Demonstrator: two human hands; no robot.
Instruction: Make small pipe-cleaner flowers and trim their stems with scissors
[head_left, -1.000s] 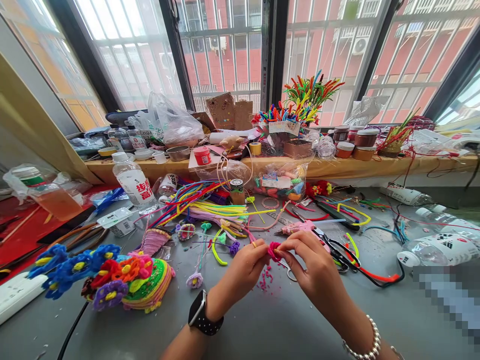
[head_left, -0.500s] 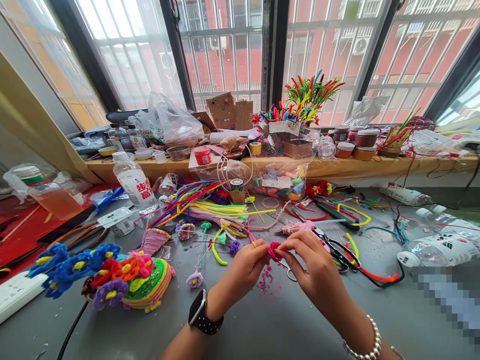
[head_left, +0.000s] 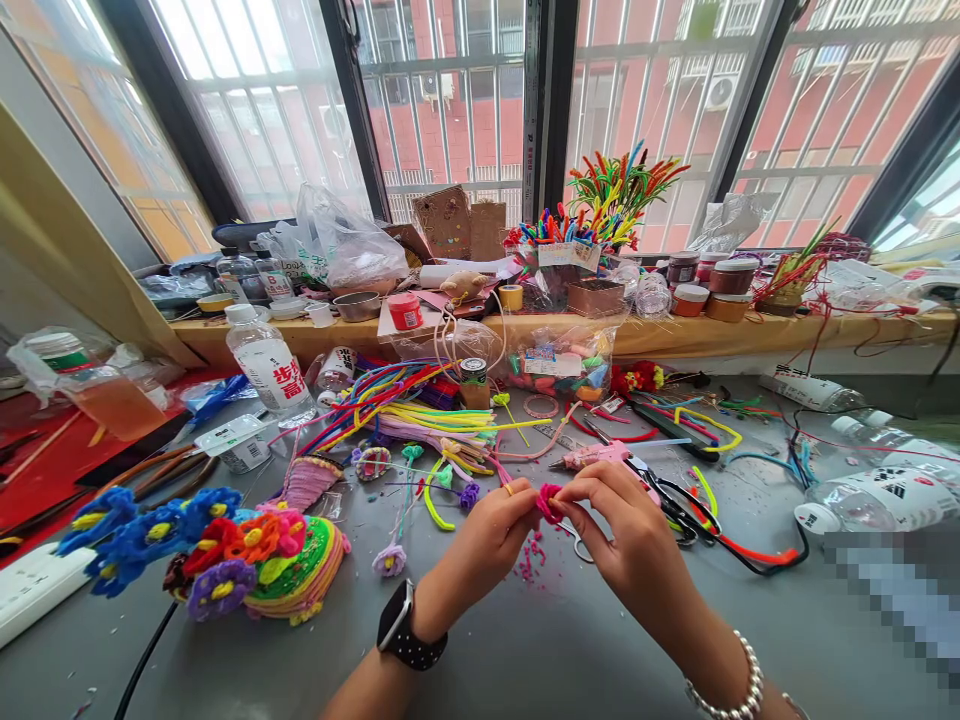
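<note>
A small magenta pipe-cleaner coil is pinched between my two hands above the grey table. My left hand, with a watch at the wrist, grips it from the left. From the other side, the thumb and fingertips of my right hand close on its edge. Magenta fuzz scraps lie on the table just below. Behind my right hand rests a pink glue gun, beside black-handled pliers. The fingers cover part of the coil, so its full shape is hidden.
A bundle of coloured pipe cleaners lies behind the hands. Finished fuzzy flowers top a striped piece at left. Water bottles stand left and lie right. Jars line the wooden sill.
</note>
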